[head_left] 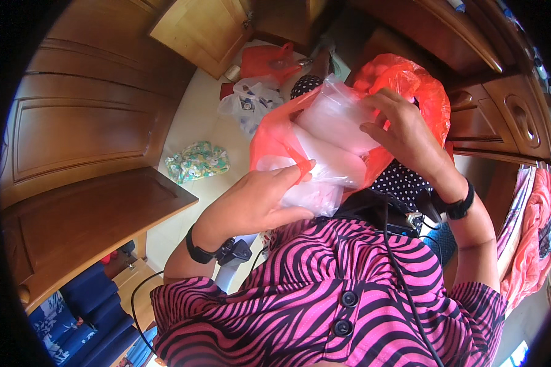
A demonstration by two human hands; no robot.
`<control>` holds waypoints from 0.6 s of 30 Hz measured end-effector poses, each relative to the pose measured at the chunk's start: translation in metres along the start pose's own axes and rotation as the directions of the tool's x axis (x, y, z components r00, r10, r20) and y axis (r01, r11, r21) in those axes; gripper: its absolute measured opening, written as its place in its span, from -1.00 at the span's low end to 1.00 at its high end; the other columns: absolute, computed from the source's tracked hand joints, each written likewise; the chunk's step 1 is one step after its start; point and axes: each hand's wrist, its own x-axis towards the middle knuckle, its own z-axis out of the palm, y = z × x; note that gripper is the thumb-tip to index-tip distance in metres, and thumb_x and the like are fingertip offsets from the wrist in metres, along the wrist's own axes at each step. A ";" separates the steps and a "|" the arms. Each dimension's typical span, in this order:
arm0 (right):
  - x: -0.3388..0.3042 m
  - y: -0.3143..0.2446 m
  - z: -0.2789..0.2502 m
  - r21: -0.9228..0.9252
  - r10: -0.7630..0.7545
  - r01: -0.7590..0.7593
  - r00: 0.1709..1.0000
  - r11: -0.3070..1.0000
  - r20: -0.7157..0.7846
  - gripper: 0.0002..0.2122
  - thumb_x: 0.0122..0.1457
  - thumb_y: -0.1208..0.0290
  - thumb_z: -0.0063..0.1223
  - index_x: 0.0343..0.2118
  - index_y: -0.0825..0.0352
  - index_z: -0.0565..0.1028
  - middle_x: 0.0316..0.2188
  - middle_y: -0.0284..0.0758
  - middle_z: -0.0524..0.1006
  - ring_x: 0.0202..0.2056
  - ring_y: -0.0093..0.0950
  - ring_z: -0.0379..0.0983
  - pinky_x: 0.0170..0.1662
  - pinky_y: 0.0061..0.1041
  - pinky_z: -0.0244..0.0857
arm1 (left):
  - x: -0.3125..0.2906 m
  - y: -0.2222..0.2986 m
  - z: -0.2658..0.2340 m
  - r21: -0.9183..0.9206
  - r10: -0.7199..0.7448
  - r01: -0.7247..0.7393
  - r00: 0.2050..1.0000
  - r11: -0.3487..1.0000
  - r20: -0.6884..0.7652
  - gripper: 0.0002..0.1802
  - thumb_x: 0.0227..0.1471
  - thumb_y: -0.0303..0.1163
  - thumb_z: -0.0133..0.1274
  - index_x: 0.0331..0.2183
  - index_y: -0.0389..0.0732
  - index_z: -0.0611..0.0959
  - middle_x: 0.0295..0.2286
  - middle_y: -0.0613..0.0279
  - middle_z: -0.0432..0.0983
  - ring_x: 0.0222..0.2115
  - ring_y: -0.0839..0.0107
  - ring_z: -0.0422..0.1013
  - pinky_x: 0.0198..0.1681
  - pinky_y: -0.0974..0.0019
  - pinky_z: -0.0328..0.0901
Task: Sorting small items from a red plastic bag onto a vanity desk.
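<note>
In front of my chest is a red plastic bag (pixel 274 136), its mouth spread wide around several whitish rolls in clear plastic (pixel 333 156). My left hand (pixel 260 199) grips the near left edge of the bag, with its fingers on the red film and its thumb along the clear plastic. Over the right side of the rolls is my right hand (pixel 407 128), fingers curved and apart from the thumb; whether the fingertips touch the plastic cannot be made out. Another bunched red plastic bag (pixel 404 79) lies just beyond my right hand.
A white plastic bag (pixel 251 104), a red bag (pixel 269 63) and a green patterned cloth bundle (pixel 197 162) lie on the pale floor. An open cabinet door (pixel 202 33) juts out at the far side. Wooden panels (pixel 92 134) stand left, drawers (pixel 502 119) right. A black cable hangs over my shirt.
</note>
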 end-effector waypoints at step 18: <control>0.016 0.032 0.018 -0.002 -0.023 0.023 0.999 1.000 0.028 -0.40 -0.15 0.60 0.23 0.06 0.29 0.36 -0.07 -0.12 0.37 -0.12 -0.12 0.44 -0.13 -0.27 0.40 | 0.012 0.003 0.001 -0.167 0.009 -0.028 0.994 0.985 -0.110 -0.15 -0.10 -0.41 0.29 0.20 -0.22 0.26 -0.12 0.20 0.54 -0.60 0.60 0.34 -0.45 0.48 0.29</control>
